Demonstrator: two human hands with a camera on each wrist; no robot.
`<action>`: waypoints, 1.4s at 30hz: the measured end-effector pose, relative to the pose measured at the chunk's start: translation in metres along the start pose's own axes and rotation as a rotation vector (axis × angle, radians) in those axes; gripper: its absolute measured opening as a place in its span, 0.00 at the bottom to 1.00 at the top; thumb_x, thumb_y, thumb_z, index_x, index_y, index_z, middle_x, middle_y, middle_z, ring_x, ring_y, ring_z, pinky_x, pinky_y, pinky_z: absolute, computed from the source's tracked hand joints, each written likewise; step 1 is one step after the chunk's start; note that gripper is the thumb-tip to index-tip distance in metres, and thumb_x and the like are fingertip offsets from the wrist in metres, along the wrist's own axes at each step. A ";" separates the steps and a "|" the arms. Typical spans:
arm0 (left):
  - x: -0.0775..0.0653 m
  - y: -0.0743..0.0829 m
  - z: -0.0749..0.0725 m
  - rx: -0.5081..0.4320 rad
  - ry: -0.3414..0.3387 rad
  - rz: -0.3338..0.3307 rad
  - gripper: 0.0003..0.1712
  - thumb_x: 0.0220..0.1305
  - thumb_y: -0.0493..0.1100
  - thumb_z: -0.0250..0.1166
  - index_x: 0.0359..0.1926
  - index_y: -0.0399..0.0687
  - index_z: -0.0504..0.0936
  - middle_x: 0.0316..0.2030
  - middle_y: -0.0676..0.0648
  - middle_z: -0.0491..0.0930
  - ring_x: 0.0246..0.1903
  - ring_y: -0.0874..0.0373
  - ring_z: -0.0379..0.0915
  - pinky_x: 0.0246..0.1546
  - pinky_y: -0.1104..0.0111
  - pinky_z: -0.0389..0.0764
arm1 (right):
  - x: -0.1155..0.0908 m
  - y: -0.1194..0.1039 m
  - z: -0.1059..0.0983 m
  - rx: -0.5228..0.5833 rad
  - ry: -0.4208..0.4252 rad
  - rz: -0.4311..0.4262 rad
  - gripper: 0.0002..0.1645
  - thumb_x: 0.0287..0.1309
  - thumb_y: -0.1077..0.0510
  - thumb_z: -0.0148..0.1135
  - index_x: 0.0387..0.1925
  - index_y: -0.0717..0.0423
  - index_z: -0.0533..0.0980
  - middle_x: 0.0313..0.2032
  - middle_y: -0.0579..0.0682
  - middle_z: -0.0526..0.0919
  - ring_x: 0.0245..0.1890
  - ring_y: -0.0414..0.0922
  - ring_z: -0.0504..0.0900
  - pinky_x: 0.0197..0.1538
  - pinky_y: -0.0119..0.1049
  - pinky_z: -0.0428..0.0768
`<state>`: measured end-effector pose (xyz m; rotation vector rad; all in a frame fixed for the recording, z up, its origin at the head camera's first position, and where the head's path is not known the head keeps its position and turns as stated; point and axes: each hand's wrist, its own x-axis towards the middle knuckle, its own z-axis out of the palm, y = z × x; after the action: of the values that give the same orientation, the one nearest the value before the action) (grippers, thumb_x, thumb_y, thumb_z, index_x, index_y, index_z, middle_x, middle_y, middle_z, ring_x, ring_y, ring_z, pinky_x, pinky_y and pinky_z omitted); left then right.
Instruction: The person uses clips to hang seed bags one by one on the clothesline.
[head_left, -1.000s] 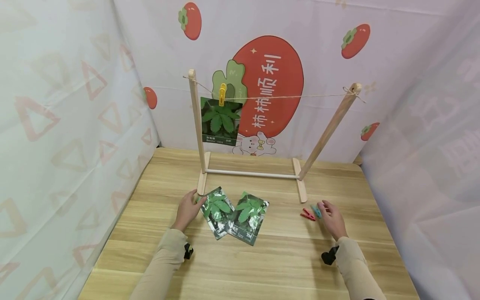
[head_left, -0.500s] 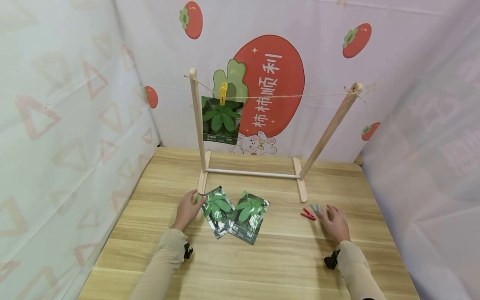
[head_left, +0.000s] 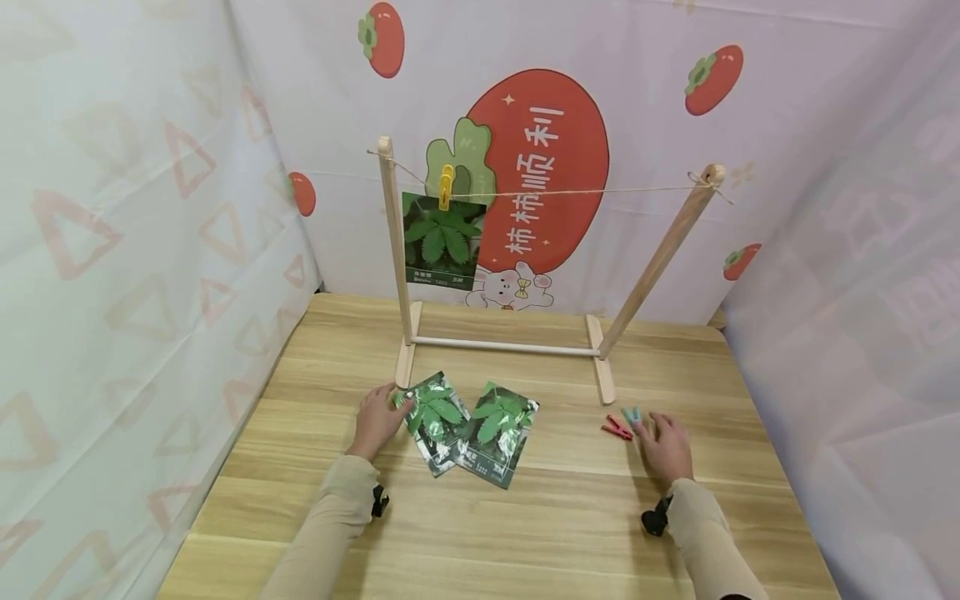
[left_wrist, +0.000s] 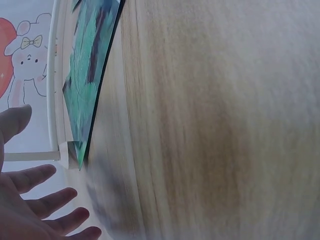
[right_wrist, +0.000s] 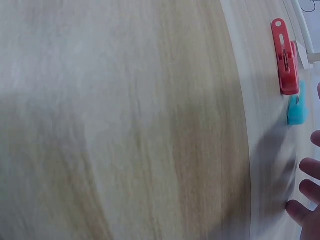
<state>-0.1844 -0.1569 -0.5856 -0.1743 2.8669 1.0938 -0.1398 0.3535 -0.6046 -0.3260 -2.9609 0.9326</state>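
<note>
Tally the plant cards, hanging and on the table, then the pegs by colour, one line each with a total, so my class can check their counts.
Hanging plant card: 1
Plant cards on the table: 2
Yellow peg: 1
Red peg: 1
Turquoise peg: 1
Total: 6

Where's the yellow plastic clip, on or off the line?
On: the yellow plastic clip sits across the thin beige string, green leaf-printed card hanging beneath.
</note>
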 end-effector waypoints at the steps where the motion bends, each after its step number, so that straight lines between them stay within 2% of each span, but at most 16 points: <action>1: 0.000 0.000 0.001 0.006 -0.002 -0.004 0.38 0.64 0.55 0.63 0.65 0.32 0.67 0.65 0.26 0.65 0.65 0.27 0.59 0.63 0.35 0.61 | 0.001 0.000 0.001 -0.006 0.006 -0.006 0.34 0.70 0.47 0.53 0.63 0.71 0.66 0.63 0.74 0.64 0.63 0.71 0.61 0.67 0.65 0.60; 8: 0.002 -0.001 0.004 0.063 -0.032 -0.042 0.39 0.62 0.53 0.65 0.63 0.29 0.69 0.64 0.25 0.64 0.64 0.27 0.59 0.62 0.36 0.63 | 0.006 -0.004 0.008 -0.041 0.045 -0.013 0.31 0.68 0.49 0.55 0.58 0.72 0.71 0.58 0.76 0.69 0.58 0.70 0.65 0.62 0.64 0.64; 20: 0.005 -0.011 0.015 0.180 -0.031 -0.064 0.41 0.51 0.53 0.75 0.60 0.32 0.73 0.63 0.29 0.65 0.61 0.32 0.60 0.58 0.39 0.68 | 0.009 -0.011 0.016 -0.049 0.017 0.067 0.31 0.67 0.47 0.56 0.58 0.70 0.72 0.60 0.73 0.67 0.60 0.68 0.64 0.64 0.63 0.62; 27: 0.004 -0.010 0.012 0.169 -0.008 -0.065 0.35 0.49 0.47 0.77 0.54 0.32 0.76 0.57 0.30 0.69 0.57 0.34 0.63 0.52 0.43 0.72 | 0.010 -0.016 0.020 -0.049 0.052 0.099 0.31 0.65 0.48 0.59 0.56 0.71 0.73 0.58 0.72 0.69 0.58 0.67 0.66 0.61 0.62 0.64; 32: 0.007 -0.010 0.007 0.106 -0.027 -0.079 0.26 0.51 0.41 0.75 0.48 0.34 0.76 0.46 0.34 0.76 0.46 0.41 0.70 0.46 0.51 0.74 | 0.013 -0.016 0.022 -0.062 0.090 0.113 0.30 0.63 0.49 0.61 0.55 0.71 0.74 0.56 0.72 0.70 0.56 0.67 0.67 0.60 0.62 0.65; 36: 0.011 -0.012 0.005 -0.008 -0.056 -0.098 0.23 0.52 0.38 0.74 0.46 0.36 0.76 0.35 0.39 0.80 0.34 0.50 0.75 0.35 0.61 0.75 | 0.017 -0.018 0.022 -0.062 0.105 0.126 0.30 0.63 0.49 0.61 0.55 0.71 0.74 0.56 0.72 0.69 0.56 0.66 0.67 0.60 0.62 0.65; 39: 0.014 -0.016 0.005 -0.121 -0.075 -0.134 0.23 0.53 0.37 0.72 0.48 0.35 0.75 0.34 0.40 0.81 0.31 0.52 0.76 0.30 0.67 0.73 | 0.020 -0.019 0.022 -0.069 0.102 0.121 0.31 0.63 0.49 0.61 0.56 0.71 0.73 0.56 0.72 0.69 0.56 0.66 0.67 0.60 0.62 0.65; 42: 0.015 -0.018 0.004 -0.251 -0.087 -0.181 0.22 0.55 0.36 0.70 0.49 0.31 0.77 0.37 0.37 0.82 0.34 0.52 0.76 0.30 0.70 0.73 | 0.022 -0.021 0.024 -0.066 0.101 0.123 0.32 0.62 0.48 0.62 0.56 0.71 0.74 0.55 0.73 0.69 0.56 0.66 0.66 0.61 0.62 0.64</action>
<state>-0.1966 -0.1686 -0.6022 -0.3814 2.5713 1.3812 -0.1670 0.3277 -0.6135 -0.5458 -2.9114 0.8044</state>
